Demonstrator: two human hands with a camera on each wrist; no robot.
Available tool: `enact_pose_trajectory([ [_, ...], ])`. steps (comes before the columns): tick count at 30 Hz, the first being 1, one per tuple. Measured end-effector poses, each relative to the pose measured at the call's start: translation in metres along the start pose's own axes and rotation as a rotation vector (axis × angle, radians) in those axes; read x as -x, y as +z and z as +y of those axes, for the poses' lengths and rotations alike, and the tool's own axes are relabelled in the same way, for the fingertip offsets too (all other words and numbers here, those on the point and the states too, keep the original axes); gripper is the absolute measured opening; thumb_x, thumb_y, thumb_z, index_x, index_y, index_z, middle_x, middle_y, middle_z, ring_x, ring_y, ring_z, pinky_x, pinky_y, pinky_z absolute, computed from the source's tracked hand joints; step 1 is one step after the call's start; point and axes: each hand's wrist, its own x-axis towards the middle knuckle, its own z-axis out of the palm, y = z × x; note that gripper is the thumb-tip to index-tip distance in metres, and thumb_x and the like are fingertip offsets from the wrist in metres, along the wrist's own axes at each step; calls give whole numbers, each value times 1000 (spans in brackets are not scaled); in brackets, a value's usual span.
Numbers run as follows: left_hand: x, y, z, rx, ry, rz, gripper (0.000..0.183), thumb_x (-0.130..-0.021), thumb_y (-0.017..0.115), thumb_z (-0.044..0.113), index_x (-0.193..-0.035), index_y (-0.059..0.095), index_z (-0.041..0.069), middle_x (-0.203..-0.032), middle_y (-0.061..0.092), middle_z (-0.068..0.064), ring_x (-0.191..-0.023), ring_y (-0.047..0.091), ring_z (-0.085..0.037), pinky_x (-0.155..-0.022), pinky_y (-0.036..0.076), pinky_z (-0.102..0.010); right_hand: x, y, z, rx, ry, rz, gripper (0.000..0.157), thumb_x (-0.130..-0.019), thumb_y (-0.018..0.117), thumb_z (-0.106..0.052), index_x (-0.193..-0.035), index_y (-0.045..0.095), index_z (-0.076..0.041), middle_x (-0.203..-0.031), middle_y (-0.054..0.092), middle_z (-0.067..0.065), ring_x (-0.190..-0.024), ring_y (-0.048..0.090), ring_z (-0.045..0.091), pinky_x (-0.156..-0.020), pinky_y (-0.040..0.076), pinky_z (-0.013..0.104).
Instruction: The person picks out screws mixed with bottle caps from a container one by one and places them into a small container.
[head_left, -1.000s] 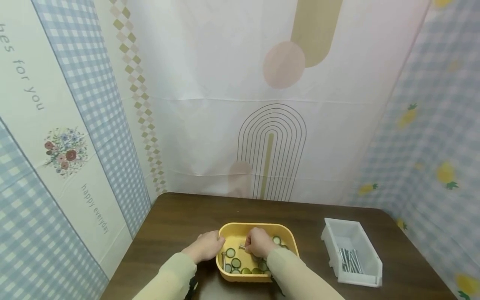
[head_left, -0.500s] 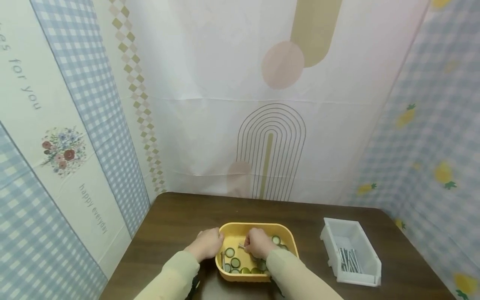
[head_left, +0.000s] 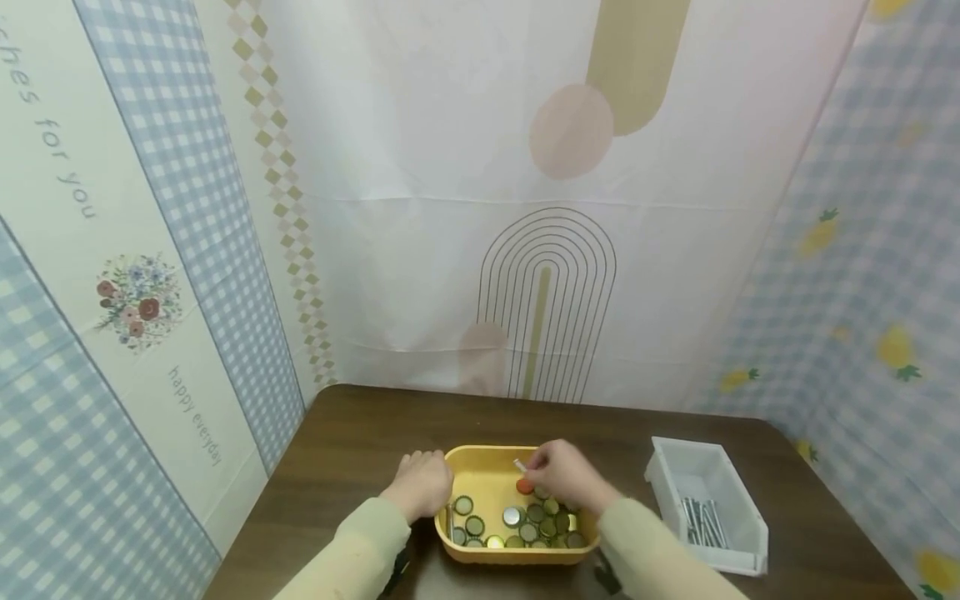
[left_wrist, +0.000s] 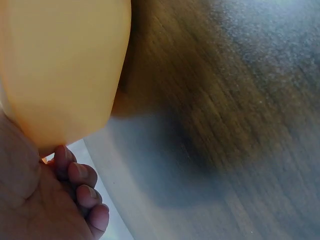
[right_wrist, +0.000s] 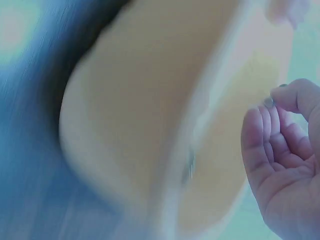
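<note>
The yellow plastic box (head_left: 480, 478) sits on the table and holds several bottle caps (head_left: 536, 512) and one long metal bolt (head_left: 451, 523) along its left wall. My left hand (head_left: 422, 483) grips the box's left rim; the left wrist view shows its fingers (left_wrist: 82, 174) curled at the edge. Over the right half of the box, my right hand (head_left: 562, 473) pinches a silver bolt (head_left: 519, 464) between thumb and fingertips, one end poking out. An orange-red cap (head_left: 524, 485) lies just below those fingers. In the right wrist view the bolt's tip (right_wrist: 269, 103) shows at the thumb.
To the right stands a white open-front bin (head_left: 693, 454) with several bolts (head_left: 703, 523) lying in it. Both rest on a dark wooden table (head_left: 360, 417). Patterned cloth (head_left: 405, 275) hangs behind the table and along both sides.
My right hand has lifted and moved right and back with the bolt, uncovering the heap of caps and an orange-red one. My left hand keeps its grip on the rim.
</note>
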Motion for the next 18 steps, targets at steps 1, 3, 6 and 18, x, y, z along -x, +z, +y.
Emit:
enact_pose_trajectory([
  [1,0,0,0,-2,1,0,27,-99,41,20,-100,59,0,-86,56,-9,-81,48,-27,-84,38,-48,4,-11,5,-22,23,27,6,-81,70,-8,-84,70,-3,-77,65,7,-60,56,17,-52,48,30],
  [3,0,0,0,1,0,1,27,-99,41,20,-100,59,0,-87,56,-9,-81,48,-27,-83,38,-48,13,-34,17,-54,86,81,10,-82,71,-11,-88,69,-3,-80,65,8,-64,58,19,-56,50,31],
  [6,0,-1,-1,16,-3,1,27,-99,42,20,-102,59,-1,-87,56,-10,-81,48,-27,-83,37,-48,27,-64,37,-75,122,156,11,-83,70,-10,-90,68,-1,-80,65,7,-71,61,20,-63,51,33],
  [18,-1,1,-1,61,-19,-14,26,-99,41,19,-99,58,-1,-84,55,-9,-81,49,-28,-84,38,-50,90,-135,103,-62,280,225,37,-94,61,-26,-110,60,7,-104,66,16,-88,67,26,-77,53,43],
])
